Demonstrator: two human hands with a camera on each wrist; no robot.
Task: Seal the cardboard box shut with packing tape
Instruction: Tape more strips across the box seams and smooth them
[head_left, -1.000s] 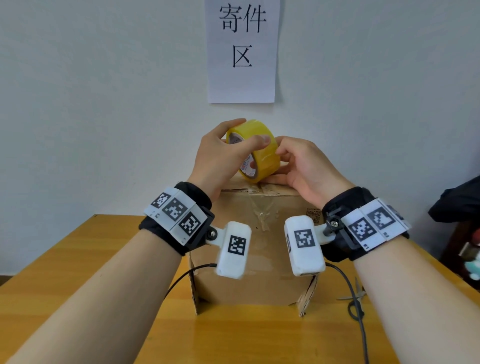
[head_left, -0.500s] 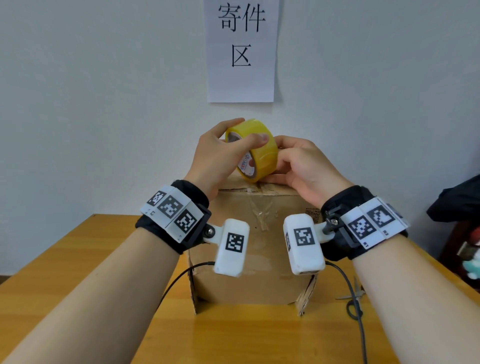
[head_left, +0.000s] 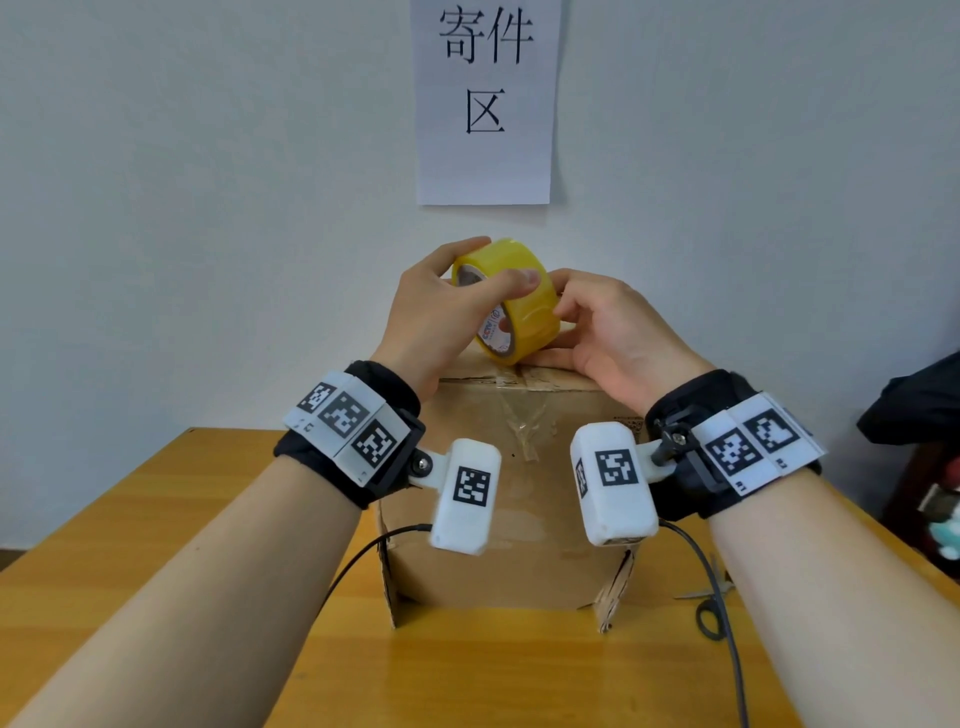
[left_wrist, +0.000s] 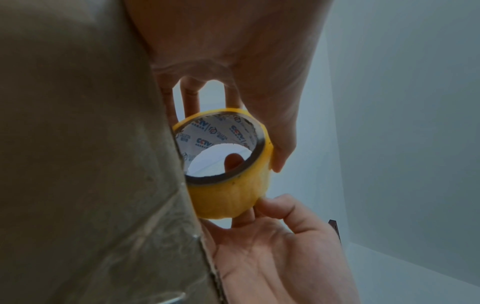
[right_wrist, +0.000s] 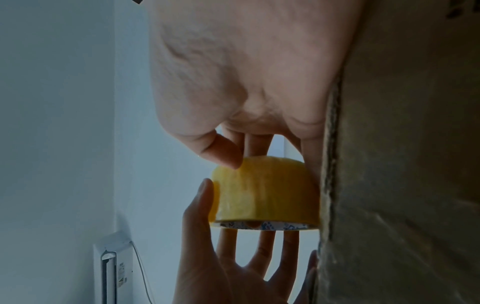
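A yellow roll of packing tape (head_left: 524, 306) is held upright just above the top of the brown cardboard box (head_left: 509, 499), at its near edge. My left hand (head_left: 436, 317) grips the roll, thumb laid across its outer face and fingers behind it. My right hand (head_left: 608, 332) pinches the roll's right side, thumb tip against the yellow surface. The left wrist view shows the tape roll (left_wrist: 228, 197) with its printed core, and the right thumb at its lower edge. In the right wrist view the tape roll (right_wrist: 265, 191) lies against the box (right_wrist: 402, 164). Old clear tape crosses the box's front.
The box stands on a wooden table (head_left: 156, 519) against a white wall with a paper sign (head_left: 485, 104). Scissors (head_left: 709, 603) lie on the table right of the box. A dark object (head_left: 914, 410) sits at the far right. Cables trail from the wrist cameras.
Almost nothing: both hands stay on the roll above the box, with only a slight shift of the fingers on the tape.
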